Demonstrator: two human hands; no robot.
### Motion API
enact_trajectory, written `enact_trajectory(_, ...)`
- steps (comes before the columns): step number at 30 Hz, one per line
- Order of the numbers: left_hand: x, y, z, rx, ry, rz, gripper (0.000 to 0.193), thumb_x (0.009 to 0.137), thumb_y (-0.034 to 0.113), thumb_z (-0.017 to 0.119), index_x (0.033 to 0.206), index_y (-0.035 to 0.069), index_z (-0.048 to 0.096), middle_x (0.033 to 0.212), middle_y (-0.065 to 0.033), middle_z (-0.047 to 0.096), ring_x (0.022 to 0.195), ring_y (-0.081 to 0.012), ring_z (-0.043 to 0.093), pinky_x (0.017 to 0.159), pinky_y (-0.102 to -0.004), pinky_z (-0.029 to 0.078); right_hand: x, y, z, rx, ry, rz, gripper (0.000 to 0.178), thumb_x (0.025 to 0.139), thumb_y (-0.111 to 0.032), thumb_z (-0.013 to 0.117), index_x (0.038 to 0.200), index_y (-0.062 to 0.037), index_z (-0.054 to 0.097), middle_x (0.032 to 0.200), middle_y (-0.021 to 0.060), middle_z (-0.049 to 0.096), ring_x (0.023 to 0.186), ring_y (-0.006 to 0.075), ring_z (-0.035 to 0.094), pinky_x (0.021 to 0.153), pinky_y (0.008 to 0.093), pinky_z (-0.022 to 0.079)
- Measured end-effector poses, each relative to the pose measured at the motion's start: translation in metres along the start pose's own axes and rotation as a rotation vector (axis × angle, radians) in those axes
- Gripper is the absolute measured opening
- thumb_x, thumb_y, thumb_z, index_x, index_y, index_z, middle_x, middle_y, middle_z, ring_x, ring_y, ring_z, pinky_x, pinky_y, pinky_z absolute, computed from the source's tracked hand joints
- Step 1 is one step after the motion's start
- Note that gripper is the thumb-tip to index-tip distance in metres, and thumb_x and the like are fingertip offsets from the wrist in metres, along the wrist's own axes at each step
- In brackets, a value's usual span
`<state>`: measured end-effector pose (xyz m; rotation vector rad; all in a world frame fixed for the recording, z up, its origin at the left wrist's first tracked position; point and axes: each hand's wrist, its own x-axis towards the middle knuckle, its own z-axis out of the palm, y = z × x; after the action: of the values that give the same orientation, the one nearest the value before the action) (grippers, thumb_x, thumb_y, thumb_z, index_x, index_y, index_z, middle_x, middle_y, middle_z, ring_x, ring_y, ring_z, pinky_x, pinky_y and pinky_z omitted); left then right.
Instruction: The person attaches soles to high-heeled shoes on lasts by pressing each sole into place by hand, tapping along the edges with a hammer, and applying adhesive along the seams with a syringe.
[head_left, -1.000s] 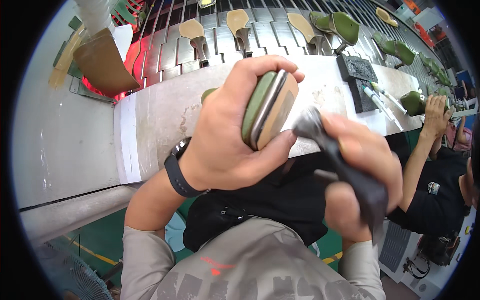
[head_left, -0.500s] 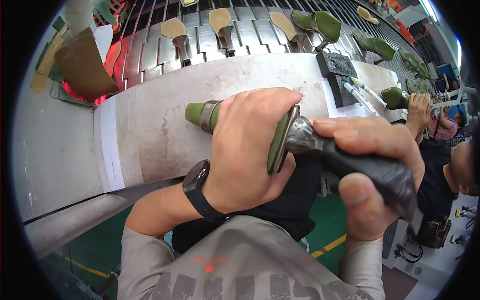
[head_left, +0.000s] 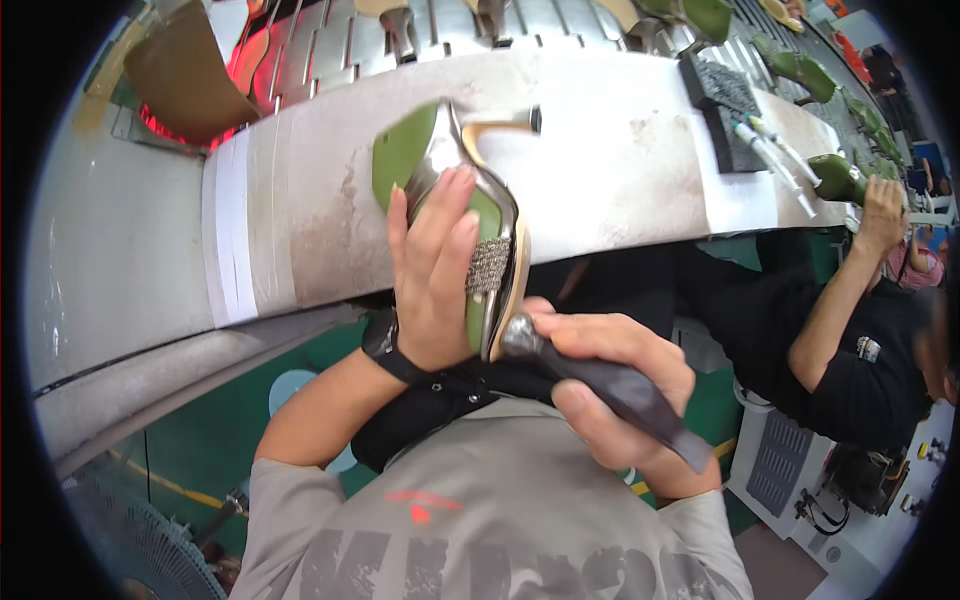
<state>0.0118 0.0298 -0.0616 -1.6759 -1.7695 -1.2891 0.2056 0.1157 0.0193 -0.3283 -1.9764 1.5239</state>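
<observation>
Right hand (head_left: 610, 385) nearest, fist clamped on a dark-handled tool (head_left: 610, 385), its metal head touching the sole edge at the lower end of the green high-heeled shoe (head_left: 470, 215). Left hand (head_left: 435, 275) just above, fingers wrapped around the shoe's middle, black watch (head_left: 390, 345) on the wrist; shoe stands on end in front of the chest, heel up and pointing right. Beyond: grey worktable (head_left: 620, 170), then conveyor (head_left: 330, 50) carrying more shoes. Far right, another person's arm (head_left: 850, 290) reaches to the table
</observation>
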Motion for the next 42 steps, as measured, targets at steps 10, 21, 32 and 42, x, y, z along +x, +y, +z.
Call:
enact_trajectory(10,-0.024,-0.016,0.01,0.103,-0.043,0.022,0.066,0.095,0.046,0.074,0.14,0.007,0.046,0.145,-0.0243,0.057,0.137,-0.0418,0.055,0.124,-0.064,0.021,0.001,0.015,-0.002,0.132,0.074,0.377,0.036,0.089,-0.019,0.074,0.114,0.0055,0.066,0.12,0.023,0.072,0.114,0.0284,0.068,0.105,0.0406,0.051)
enact_trajectory(21,-0.027,-0.019,0.012,0.123,-0.003,0.018,0.049,0.094,0.025,0.075,0.134,0.01,0.051,0.14,-0.0221,0.062,0.132,-0.0402,0.059,0.122,-0.0638,0.026,0.079,0.012,-0.019,0.105,-0.065,0.539,0.035,0.081,-0.016,0.073,0.105,0.0088,0.069,0.106,0.0224,0.076,0.1,0.0246,0.072,0.096,0.0348,0.054)
enact_trajectory(32,-0.02,-0.015,0.007,0.093,-0.054,-0.002,0.044,0.095,0.018,0.07,0.134,0.01,0.052,0.14,-0.0232,0.061,0.133,-0.0404,0.059,0.123,-0.0631,0.025,0.058,0.022,-0.022,-0.04,-0.152,0.157,0.036,0.08,-0.017,0.079,0.105,0.0074,0.07,0.104,0.0244,0.076,0.097,0.0291,0.074,0.092,0.0378,0.057)
enact_trajectory(42,-0.027,-0.021,0.005,0.188,-0.167,0.062,0.081,0.088,0.038,0.083,0.147,0.007,0.036,0.147,-0.0305,0.051,0.137,-0.0481,0.051,0.122,-0.0659,0.024,0.02,0.022,0.001,-0.114,-0.192,-0.093,0.032,0.071,-0.005,0.085,0.099,0.004,0.074,0.099,0.0183,0.075,0.092,0.0331,0.076,0.082,0.0391,0.064)
